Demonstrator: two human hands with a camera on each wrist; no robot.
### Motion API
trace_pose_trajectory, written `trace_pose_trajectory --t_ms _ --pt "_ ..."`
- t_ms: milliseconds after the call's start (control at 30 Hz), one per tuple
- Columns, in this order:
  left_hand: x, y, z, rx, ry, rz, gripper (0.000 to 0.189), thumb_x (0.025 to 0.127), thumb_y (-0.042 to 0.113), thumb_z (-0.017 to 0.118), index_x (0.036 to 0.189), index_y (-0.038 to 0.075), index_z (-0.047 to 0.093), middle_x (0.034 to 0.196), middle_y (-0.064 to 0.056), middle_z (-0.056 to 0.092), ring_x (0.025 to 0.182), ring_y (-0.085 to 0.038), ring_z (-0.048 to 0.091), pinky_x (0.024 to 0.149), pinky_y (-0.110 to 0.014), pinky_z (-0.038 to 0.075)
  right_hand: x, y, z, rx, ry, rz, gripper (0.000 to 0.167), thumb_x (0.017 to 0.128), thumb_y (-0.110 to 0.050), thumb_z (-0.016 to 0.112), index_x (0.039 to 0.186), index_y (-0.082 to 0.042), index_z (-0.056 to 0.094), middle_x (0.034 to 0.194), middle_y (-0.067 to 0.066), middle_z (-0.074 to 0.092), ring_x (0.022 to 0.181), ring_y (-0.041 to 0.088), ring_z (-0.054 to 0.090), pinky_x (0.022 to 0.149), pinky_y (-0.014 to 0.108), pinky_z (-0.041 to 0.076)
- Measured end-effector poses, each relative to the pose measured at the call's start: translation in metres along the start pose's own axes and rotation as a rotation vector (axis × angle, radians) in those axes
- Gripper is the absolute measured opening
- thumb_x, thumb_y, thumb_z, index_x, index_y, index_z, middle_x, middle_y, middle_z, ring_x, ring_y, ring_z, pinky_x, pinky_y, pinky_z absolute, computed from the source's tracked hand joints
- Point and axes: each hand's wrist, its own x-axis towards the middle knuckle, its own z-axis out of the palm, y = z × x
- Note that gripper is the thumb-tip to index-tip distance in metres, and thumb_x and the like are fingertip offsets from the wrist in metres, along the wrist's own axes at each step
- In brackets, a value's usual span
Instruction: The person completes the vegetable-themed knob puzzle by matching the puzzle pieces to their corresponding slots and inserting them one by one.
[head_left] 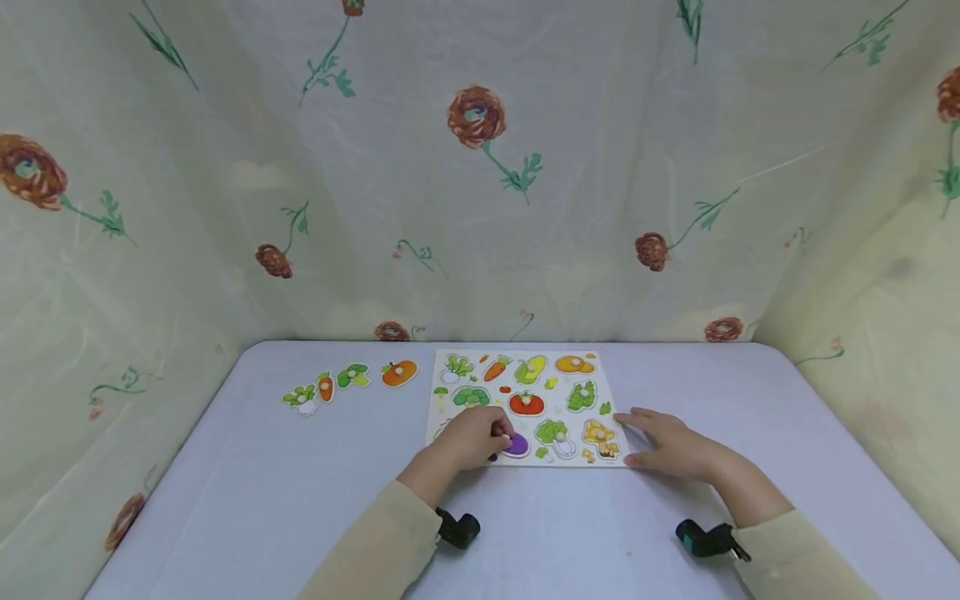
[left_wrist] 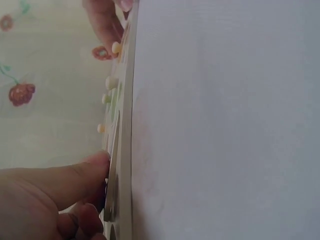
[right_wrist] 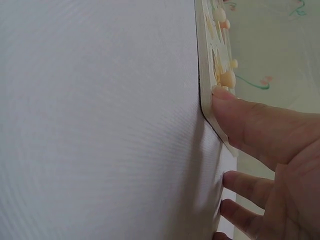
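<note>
A white wooden vegetable puzzle board [head_left: 556, 404] lies on the table. My left hand [head_left: 474, 435] is over its front left part and pinches a purple eggplant piece [head_left: 517, 446] between thumb and fingers. In the left wrist view that eggplant piece [left_wrist: 113, 195] is tilted against the board, one end higher than the other. My right hand [head_left: 678, 446] is at the board's right edge, fingers spread. Its thumb [right_wrist: 235, 112] presses on the front right corner, seen in the right wrist view. My left hand covers part of the board's lower left.
Left of the board lie loose knobbed pieces: a green-topped white radish [head_left: 303, 400], a carrot [head_left: 325, 387], a broccoli [head_left: 352, 376] and a pumpkin [head_left: 399, 372]. On the board sit a tomato [head_left: 527, 404], a cabbage [head_left: 557, 440] and mushrooms [head_left: 600, 435]. A flowered curtain [head_left: 585, 208] surrounds the table.
</note>
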Motion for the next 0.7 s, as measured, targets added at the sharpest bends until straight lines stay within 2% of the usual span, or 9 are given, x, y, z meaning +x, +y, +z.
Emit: trace_pose_trajectory --t_ms 233,400,700 --pt "0.0026 -0.0025 -0.003 -0.014 -0.038 0.032 0.006 0.096 0.02 0.07 0.092 0.021 0.065 0.084 0.004 0.059 0.078 -0.012 0.055 0.068 -0.025 0.048 0.0018 0.0028 0.0011 0.017 -0.013 0.03 0.072 0.089 -0.035 0.074 0.147 -0.003 0.047 0.151 0.038 0.03 0.137 0.06 0.025 0.106 0.074 0.025" --pt "0.0041 -0.0052 -0.0038 -0.034 -0.063 0.03 0.005 0.095 0.02 0.07 0.094 0.021 0.065 0.086 0.005 0.059 0.08 -0.012 0.055 0.071 -0.025 0.049 0.0033 0.0031 0.0017 0.02 -0.02 0.042 0.073 0.089 -0.037 0.074 0.148 -0.004 0.046 0.152 0.037 0.029 0.138 0.06 0.025 0.106 0.074 0.024" --pt "0.0037 -0.0066 -0.0013 -0.066 -0.034 0.013 0.005 0.095 0.021 0.07 0.094 0.022 0.065 0.087 0.005 0.059 0.082 -0.012 0.055 0.072 -0.026 0.049 0.0018 0.0012 0.0004 0.024 -0.015 0.053 0.073 0.088 -0.036 0.075 0.147 -0.004 0.047 0.152 0.037 0.03 0.138 0.06 0.024 0.107 0.074 0.024"
